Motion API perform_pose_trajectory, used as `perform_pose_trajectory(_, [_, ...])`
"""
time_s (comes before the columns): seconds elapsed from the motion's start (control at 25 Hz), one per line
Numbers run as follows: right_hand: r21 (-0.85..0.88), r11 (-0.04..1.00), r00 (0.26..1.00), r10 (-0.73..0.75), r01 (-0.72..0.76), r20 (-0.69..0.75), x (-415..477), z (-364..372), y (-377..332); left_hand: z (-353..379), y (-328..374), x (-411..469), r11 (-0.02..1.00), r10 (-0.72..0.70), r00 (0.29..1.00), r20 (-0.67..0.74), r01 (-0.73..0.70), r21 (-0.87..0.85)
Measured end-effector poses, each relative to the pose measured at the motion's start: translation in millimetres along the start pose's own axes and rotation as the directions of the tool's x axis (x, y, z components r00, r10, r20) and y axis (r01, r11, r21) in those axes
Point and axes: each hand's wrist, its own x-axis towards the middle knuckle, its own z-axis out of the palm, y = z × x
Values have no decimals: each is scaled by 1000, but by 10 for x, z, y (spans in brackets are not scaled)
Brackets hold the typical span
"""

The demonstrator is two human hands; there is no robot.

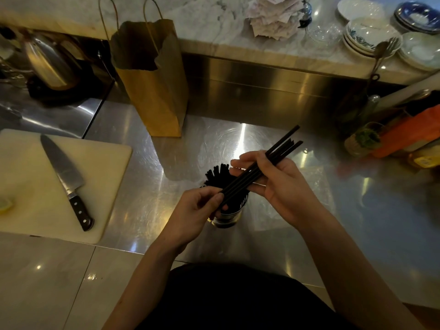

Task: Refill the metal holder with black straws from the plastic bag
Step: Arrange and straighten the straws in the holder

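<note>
Our left hand (pixel 193 210) and right hand (pixel 284 186) gripped a few black straws (pixel 240 180) over the metal holder (pixel 229 219); tipping them in upright seemed next.

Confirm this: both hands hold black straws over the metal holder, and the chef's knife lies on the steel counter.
Wrong: the head view shows the chef's knife on the cutting board, not the steel counter. Left hand and right hand do hold black straws over the metal holder.
</note>
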Motion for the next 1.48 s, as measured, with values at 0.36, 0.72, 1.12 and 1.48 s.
perform_pose_trajectory(0.36, [-498, 850, 984, -169, 171, 50, -19, -108, 38, -241, 115, -51, 958, 100, 981, -168, -49, 282])
perform_pose_trajectory(0.72, [-817, 529, 967, -30, 230, 253, 93, 120, 603, -16, 231, 58, 875, 338, 940, -52, -293, 384])
perform_pose_trajectory(1.12, [-709, 693, 971, -234, 134, -45, 86, -104, 477, -33, -39, 97, 891, 353, 870, -344, -200, 409])
perform_pose_trajectory(1.48, [-905, 410, 951, -310, 113, -22, 367, -169, 484, -107, -64, 394, 910, 175, 908, -381, -2, 414])
